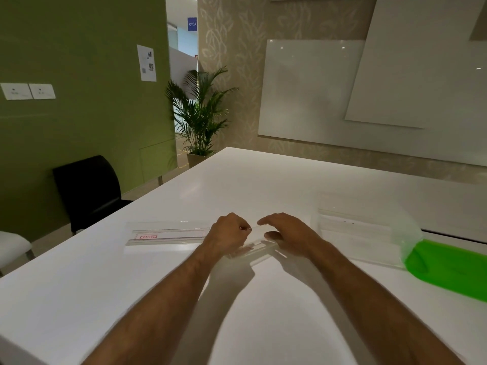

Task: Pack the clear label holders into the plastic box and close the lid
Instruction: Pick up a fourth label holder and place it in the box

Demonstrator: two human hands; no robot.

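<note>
Both hands meet near the middle of the white table (110,280) over one clear label holder (257,252), a long transparent strip that runs from near left to far right beneath them. The left hand (228,233) is curled almost into a fist, thumb and forefinger pinched on the strip's far edge. The right hand (288,237) lies flatter, fingers half spread and bent down over the strip's right end, thumb pressed against its near side; how firmly it grips is hard to judge, since the plastic nearly vanishes against the table.

Just left of the left hand, a second label holder (168,235) lies flat on the table, carrying a white insert with red printing. Its right end passes behind the left wrist.

To the right of the right hand, close but apart from it, stands the plastic box (369,227), clear-walled and open. It seems to hold some clear strips already, though their outlines blur together. Its green lid (448,270) hangs off the box's right side, lying open on the table.

Nothing stands between the hands and the box. A black chair (87,191) sits off the table's far left edge.
</note>
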